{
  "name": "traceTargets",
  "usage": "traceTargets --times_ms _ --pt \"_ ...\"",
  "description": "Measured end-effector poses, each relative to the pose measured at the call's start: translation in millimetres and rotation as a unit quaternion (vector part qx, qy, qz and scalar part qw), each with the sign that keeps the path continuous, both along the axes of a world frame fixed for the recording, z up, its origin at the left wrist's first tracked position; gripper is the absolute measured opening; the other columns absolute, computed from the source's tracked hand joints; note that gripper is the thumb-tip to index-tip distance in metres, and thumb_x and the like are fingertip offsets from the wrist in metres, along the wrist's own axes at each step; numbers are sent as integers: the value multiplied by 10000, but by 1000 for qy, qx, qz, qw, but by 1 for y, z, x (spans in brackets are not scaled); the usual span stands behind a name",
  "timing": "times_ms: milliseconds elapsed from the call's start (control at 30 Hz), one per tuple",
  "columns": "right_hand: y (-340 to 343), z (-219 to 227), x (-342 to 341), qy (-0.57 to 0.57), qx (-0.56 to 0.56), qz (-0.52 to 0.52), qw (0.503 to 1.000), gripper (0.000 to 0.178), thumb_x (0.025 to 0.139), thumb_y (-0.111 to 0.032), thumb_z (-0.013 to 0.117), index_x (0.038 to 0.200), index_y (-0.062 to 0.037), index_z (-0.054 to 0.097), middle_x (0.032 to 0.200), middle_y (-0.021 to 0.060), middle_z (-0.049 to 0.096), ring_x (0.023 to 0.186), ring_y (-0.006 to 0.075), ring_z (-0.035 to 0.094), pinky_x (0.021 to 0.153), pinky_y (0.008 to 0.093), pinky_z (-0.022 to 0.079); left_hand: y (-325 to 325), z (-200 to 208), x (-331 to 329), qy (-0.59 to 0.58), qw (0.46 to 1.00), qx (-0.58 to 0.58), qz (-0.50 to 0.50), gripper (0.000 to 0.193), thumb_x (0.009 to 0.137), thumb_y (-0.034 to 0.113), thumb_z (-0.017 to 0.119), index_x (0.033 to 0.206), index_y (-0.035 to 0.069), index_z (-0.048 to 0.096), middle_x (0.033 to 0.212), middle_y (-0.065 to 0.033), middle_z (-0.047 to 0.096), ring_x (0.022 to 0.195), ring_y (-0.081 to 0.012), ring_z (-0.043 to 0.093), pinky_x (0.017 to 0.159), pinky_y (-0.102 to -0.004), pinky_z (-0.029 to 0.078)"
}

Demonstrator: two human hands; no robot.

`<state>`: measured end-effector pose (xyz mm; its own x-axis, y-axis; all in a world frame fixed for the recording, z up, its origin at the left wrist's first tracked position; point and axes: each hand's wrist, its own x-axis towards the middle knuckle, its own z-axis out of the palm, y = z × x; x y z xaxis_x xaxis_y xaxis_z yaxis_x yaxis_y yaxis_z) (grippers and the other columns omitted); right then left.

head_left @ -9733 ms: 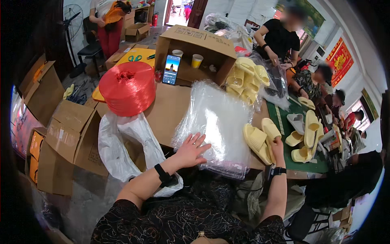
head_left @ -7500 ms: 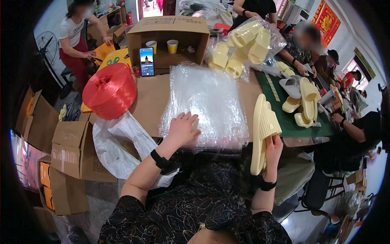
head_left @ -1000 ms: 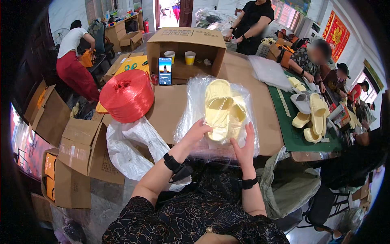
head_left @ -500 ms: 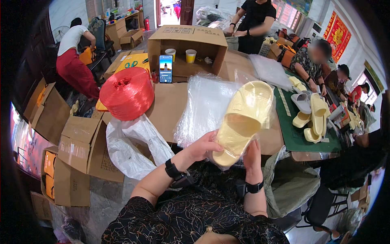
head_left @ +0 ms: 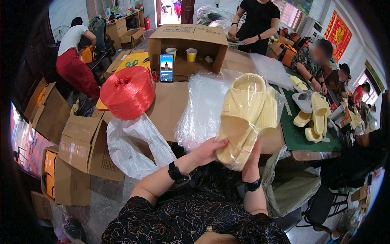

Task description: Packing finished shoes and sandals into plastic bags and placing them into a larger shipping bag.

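Pale yellow foam slippers [head_left: 245, 116], a pair pressed together, sit inside a thin clear plastic bag [head_left: 276, 106] held up over the near edge of the brown cardboard-covered table [head_left: 168, 107]. The left hand [head_left: 207, 149] cups the bag's lower end with curled fingers; the right hand [head_left: 252, 156] grips that same end from below, fingers wrapped on the heels. Both hands are closed on the bagged pair.

The likely risk is slippage: the film looks slick and loose (it bunches at the hands), so the slippers could slide out of the open end or tear the bag if squeezed hard.

Just beyond the slippers, on the table, lies a stack of clear bags [head_left: 205, 107], easily swept off the near edge by a forearm. Left of the slippers stands a red twine spool [head_left: 128, 92], with a white sack [head_left: 136, 142] hanging below it. Right of them, a green mat [head_left: 298, 136] holds loose slippers [head_left: 315, 120]. Free room lies mainly between the stack and the person's body.
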<state>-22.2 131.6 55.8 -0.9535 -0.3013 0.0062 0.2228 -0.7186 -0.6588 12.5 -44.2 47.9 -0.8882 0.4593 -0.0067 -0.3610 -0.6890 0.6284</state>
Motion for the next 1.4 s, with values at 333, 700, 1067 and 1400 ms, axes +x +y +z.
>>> traceTargets --times_ms 333,700,1067,1400 --pt "3 -36 -17 22 157 46 986 526 1020 -378 433 1372 12 439 1306 193 550 1198 297 557 1001 417 480 -4 3 27 64 997 -51 -10 551 983 160 577 1454 16 330 1414 -87 471 1319 -204 442 1095 -353 382" --pt "-47 -5 15 419 437 93 790 402 975 -177 518 1315 33 476 1288 225 544 1226 354 510 1036 389 395 -110 18 87 94 967 -191 137 688 838 175 740 1406 -16 403 1308 -113 575 1152 -193 585 986 -340 476" --pt "-94 -5 42 676 370 313 556 417 730 -116 692 1145 -115 655 1309 78 582 1133 306 533 1006 428 437 -267 94 258 -141 854 -391 312 568 816 96 661 1340 -46 494 1234 -116 639 1083 -207 637 949 -321 493" --pt "-108 15 59 538 233 418 694 115 895 -85 652 990 -20 653 1118 97 659 997 254 648 881 343 507 -277 -45 178 -307 878 -331 159 424 876 304 655 1200 34 607 1109 -100 681 959 -194 684 775 -304 581"
